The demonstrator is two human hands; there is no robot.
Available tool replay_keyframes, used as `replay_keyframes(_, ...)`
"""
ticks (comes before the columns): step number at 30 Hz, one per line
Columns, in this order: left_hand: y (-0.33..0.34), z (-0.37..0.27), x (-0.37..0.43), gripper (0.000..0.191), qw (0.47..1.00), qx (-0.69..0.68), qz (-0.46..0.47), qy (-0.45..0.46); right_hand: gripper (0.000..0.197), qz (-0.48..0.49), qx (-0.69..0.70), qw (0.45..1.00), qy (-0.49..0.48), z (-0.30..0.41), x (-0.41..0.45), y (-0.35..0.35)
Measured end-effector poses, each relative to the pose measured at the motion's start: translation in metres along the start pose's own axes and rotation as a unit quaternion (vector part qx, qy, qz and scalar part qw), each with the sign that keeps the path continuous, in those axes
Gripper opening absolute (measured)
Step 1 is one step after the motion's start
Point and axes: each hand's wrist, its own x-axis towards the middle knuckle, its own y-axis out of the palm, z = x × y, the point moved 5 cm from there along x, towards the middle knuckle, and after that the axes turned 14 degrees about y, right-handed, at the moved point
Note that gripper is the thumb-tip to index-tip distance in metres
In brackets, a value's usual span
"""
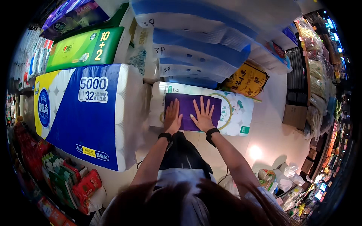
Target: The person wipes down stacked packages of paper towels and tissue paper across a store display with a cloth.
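Note:
A purple cloth (188, 121), folded into a rough rectangle, lies flat on a white plastic-wrapped pack of toilet rolls (243, 113) in front of me. My left hand (172, 115) rests palm down on the cloth's left part, fingers pointing away from me. On its right part my right hand (203, 114) is pressed flat with the fingers spread; something pale covers the thumb tip. Neither hand grips anything. Each wrist wears a black band. The pack's printed top shows on both sides of the cloth.
A big blue-and-white toilet roll pack (84, 121) stands at the left, a green tissue pack (82, 49) beyond it. Blue-and-white packs (198, 42) are stacked ahead, beside a yellow bag (246, 79). Right are a cardboard box (294, 116) and shelves; plastic bags (282, 178) lie lower right.

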Motion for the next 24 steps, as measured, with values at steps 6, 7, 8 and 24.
replay_keyframes(6,-0.019,0.051,0.003,0.064,0.99,0.074,-0.078,-0.091,0.08,0.003,-0.015,0.999,-0.038,0.054,0.043,0.012)
replay_keyframes(7,-0.02,0.061,0.002,0.064,0.99,0.074,-0.079,-0.094,0.08,0.013,-0.019,0.999,-0.035,0.068,0.048,0.012)
replay_keyframes(8,-0.022,0.072,0.001,0.063,0.986,0.091,-0.083,-0.11,0.08,0.011,-0.024,0.999,-0.032,0.083,0.054,0.01)
replay_keyframes(24,-0.02,0.048,0.032,0.057,0.963,0.232,-0.064,-0.121,0.064,-0.072,0.021,0.991,-0.11,0.052,0.061,-0.013)
